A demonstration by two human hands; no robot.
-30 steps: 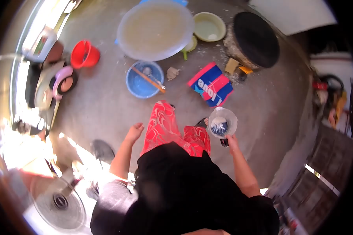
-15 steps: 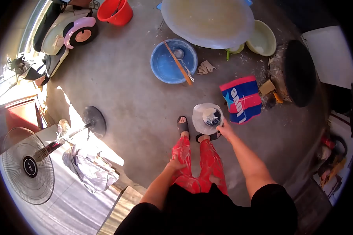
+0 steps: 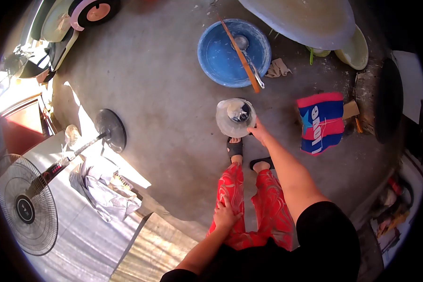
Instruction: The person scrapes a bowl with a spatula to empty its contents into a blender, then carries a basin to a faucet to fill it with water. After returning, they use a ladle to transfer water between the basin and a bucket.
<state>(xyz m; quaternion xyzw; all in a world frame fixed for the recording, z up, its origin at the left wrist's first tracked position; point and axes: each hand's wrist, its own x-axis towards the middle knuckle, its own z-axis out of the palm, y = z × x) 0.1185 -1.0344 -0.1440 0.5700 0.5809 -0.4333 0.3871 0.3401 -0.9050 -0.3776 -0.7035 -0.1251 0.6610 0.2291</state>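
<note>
Seen from above, a person in a black top and red patterned trousers (image 3: 230, 185) is on a grey floor, lower legs stretching forward to black sandals (image 3: 235, 147). The right hand (image 3: 258, 132) reaches ahead with its fingers closed on the near right edge of a round, translucent bowl (image 3: 224, 126). The bowl is just beyond one sandal, near the middle of the view; inside it are something whitish and something dark blue, too small to identify. The left hand (image 3: 227, 217) rests on the trousers at one thigh, its fingers loosely spread and grasping nothing visible. Beyond the bowl, and apart from it, is a blue basin (image 3: 212, 58). A metal ladle (image 3: 240, 43) rests in the basin, its handle crossing the rim, and a wooden stick (image 3: 240, 54) lies across the top. A crumpled beige cloth (image 3: 278, 68) lies just beside the basin, to its right. Farther right is a pink-and-blue mat (image 3: 330, 123) with white lettering. At upper right, a large, pale round surface (image 3: 310, 21) partly overlaps a cream basin (image 3: 359, 49). A fan (image 3: 26, 209) is at lower left.
</note>
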